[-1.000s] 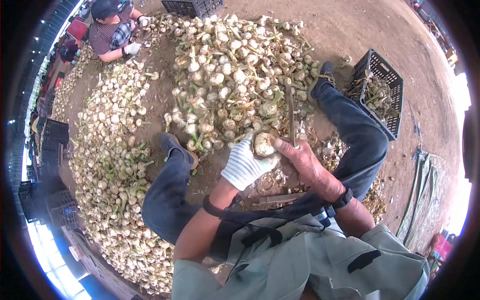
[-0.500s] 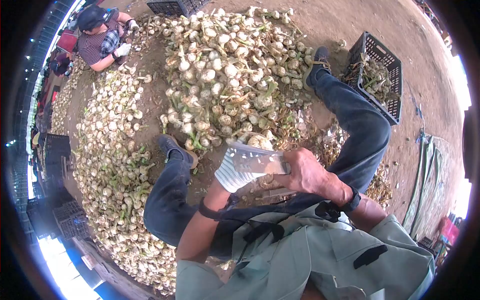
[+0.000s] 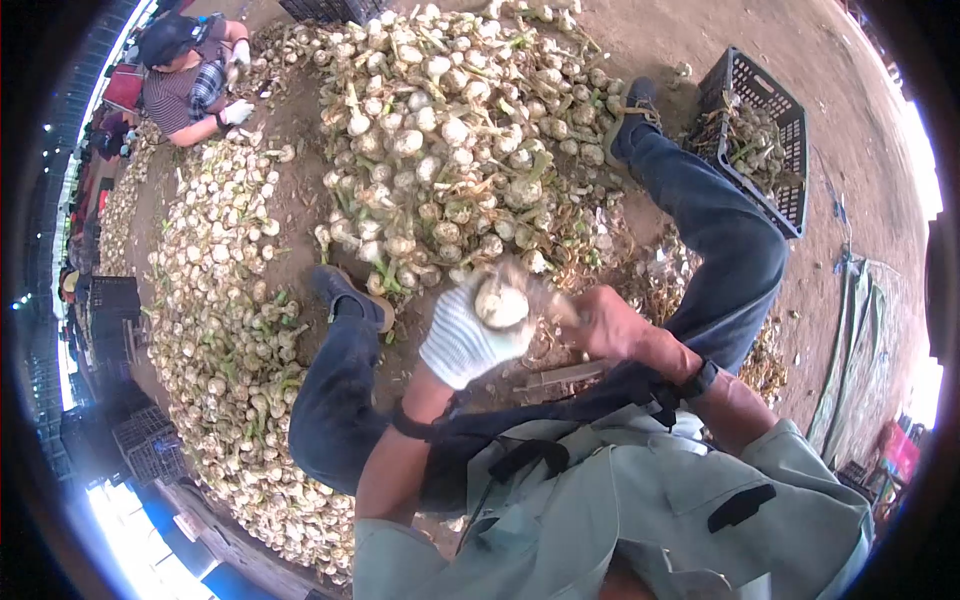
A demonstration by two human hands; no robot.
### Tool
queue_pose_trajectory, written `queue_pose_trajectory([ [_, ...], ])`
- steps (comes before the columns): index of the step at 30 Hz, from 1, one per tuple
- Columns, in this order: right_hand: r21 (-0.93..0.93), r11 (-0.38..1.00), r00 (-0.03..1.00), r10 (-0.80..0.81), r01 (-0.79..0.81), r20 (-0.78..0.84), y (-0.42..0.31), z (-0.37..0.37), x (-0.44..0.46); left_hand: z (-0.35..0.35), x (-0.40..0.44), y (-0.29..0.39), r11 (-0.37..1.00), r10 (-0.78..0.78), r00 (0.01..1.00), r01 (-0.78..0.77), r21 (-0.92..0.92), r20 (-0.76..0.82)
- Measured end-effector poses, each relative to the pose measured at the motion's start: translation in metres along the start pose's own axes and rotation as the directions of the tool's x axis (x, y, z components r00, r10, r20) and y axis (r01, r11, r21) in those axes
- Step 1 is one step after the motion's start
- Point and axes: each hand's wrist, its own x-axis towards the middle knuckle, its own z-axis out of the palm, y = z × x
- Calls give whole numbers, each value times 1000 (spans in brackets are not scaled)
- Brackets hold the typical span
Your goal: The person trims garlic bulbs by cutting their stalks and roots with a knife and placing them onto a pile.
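Observation:
My left hand (image 3: pixel 462 338), in a white knitted glove, is closed around a garlic bulb (image 3: pixel 502 303) with its pale round face turned up. My bare right hand (image 3: pixel 612 322) grips a broad-bladed knife (image 3: pixel 562 308), smeared by motion, close to the bulb's right side. Whether the blade touches the bulb cannot be made out. Just beyond both hands lies a large heap of garlic bulbs (image 3: pixel 455 130) with stalks, some green, some dry.
Another heap of bulbs (image 3: pixel 225 385) stretches along my left. A black crate (image 3: pixel 797 190) with stalky plant matter stands beyond my right leg. A co-worker (image 3: pixel 190 85) in gloves crouches at upper left. Loose peelings (image 3: pixel 762 365) lie by my right knee, and folded green sheeting (image 3: pixel 850 360) farther right.
The knife's flat blade lay across my left hand before; now it has swung away rightward and blurred. The bulb in my left hand now shows its pale face.

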Motion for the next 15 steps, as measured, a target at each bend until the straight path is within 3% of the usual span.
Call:
queue_pose_trajectory([
  [1, 189, 951, 968, 249, -244, -6, 23, -4, 0, 2, -4, 8, 978, -22, 997, 5, -210, -78],
  [2, 381, 799, 872, 489, -464, 37, 34, -8, -2, -2, -7, 18, 912, -51, 990, -7, -410, -130],
  [3, 385, 797, 871, 490, -466, 39, 41, -6, -8, -7, -13, 28, 534, -171, 977, -19, -845, -130],
  [4, 378, 828, 896, 444, -414, 6, 46, -5, -14, -7, -11, 27, 885, -81, 925, -104, -455, -370],
  [6, 404, 845, 921, 390, -350, -17, 14, -7, -23, -5, -4, 19, 832, -123, 917, -113, -543, -379],
  [7, 438, 831, 921, 390, -342, -20, 0, -15, -20, 8, 3, 8, 529, -239, 909, -174, -830, -343],
  [8, 477, 809, 918, 397, -344, -10, -12, -13, -20, 12, 8, 6, 534, -232, 910, -176, -827, -343],
  [9, 617, 784, 939, 155, 72, -307, -27, 17, -4, 14, 13, 4, 317, -198, 904, -307, -897, -379],
  [10, 605, 633, 798, -33, 483, -602, -38, 44, 10, 19, 14, 0, 78, -180, 891, -409, -909, -416],
  [11, 612, 626, 799, -31, 483, -600, -42, 44, 11, 25, 15, 1, 10, -357, 822, -472, -882, -444],
  [13, 677, 709, 968, -34, 198, -247, -54, 35, 15, 17, 11, 7, -38, -377, 820, -478, -878, -430],
  [14, 676, 710, 970, -38, 195, -240, -61, 28, 14, 13, 10, 10, -95, -388, 823, -482, -871, -414],
  [15, 708, 706, 993, 64, 22, -94, -69, 18, 12, 11, 3, -4, -160, -259, 895, -411, -897, -364],
])
